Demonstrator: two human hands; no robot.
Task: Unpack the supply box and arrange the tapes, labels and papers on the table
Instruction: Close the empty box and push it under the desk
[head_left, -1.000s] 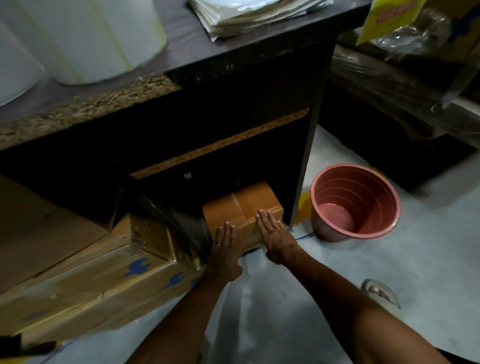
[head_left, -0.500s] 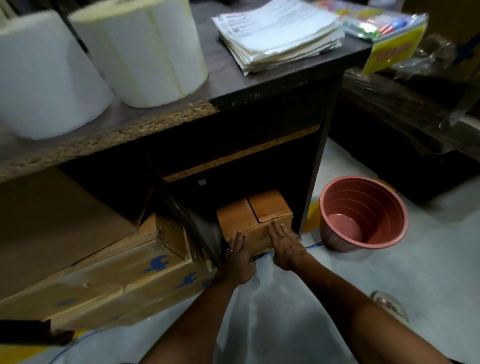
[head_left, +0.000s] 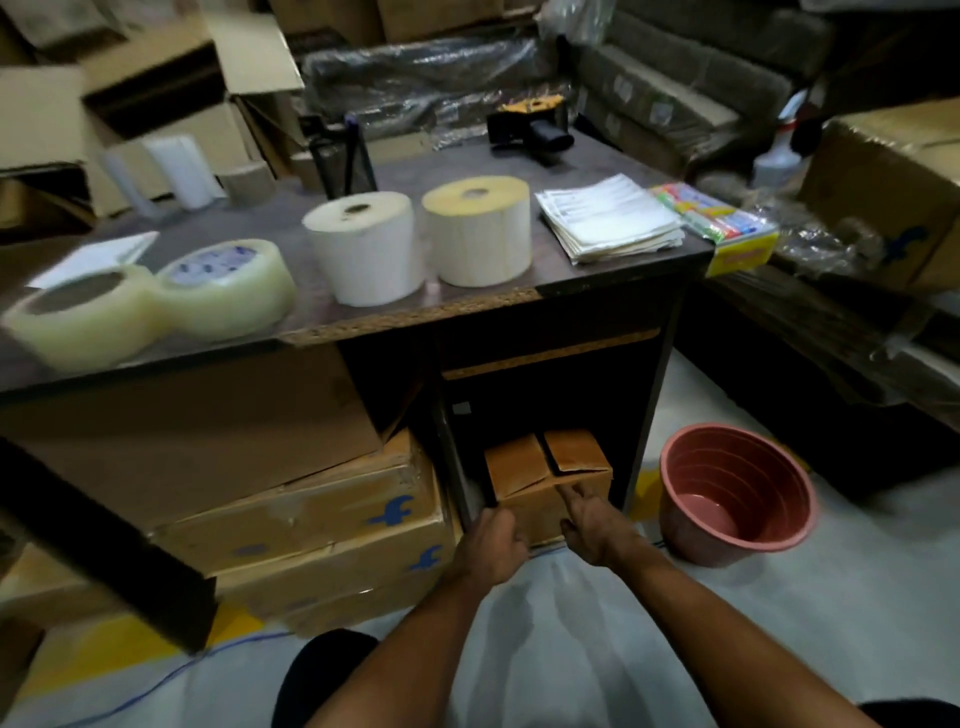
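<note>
On the table (head_left: 405, 171) stand two tape rolls (head_left: 150, 301), two label rolls (head_left: 421, 244) and papers (head_left: 610, 218), while beneath it the curled left hand (head_left: 491, 545) and loosely spread right hand (head_left: 592, 525) touch the supply box (head_left: 545, 473) without grasping it.

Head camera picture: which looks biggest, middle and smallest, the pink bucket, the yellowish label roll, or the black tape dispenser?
1. Pink bucket
2. Yellowish label roll
3. Black tape dispenser, though it sits farthest back, so it may only look smallest.

packing storeroom | stacked cartons (head_left: 311, 514) | tape rolls (head_left: 223, 288), label rolls (head_left: 363, 247) on table (head_left: 415, 312)
</note>
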